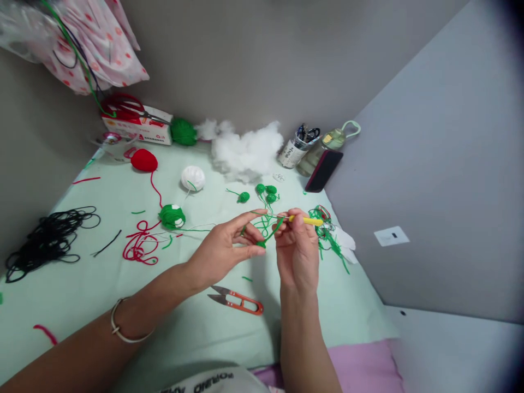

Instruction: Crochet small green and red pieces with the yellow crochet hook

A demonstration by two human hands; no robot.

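My right hand (298, 240) is closed around a crochet hook with a yellow handle (311, 221), its metal tip pointing left. A strip of green crochet work (272, 233) runs from the hook down to my left hand (229, 240). There my thumb and a finger pinch its lower end, while the forefinger stretches out with green yarn over it. That yarn leads left toward a ball of green yarn (167, 217) with white patches. Just beyond my hands lie several small green crocheted balls (244, 197) with yarn tails.
Orange thread snips (237, 301) lie in front of my hands. Red yarn (144, 160), white yarn (192, 178), stuffing (248, 150), a pen cup (292, 153), a bottle (333, 139) and a phone (324, 171) line the back. Black cord (43, 240) lies left, green scraps (326, 232) right.
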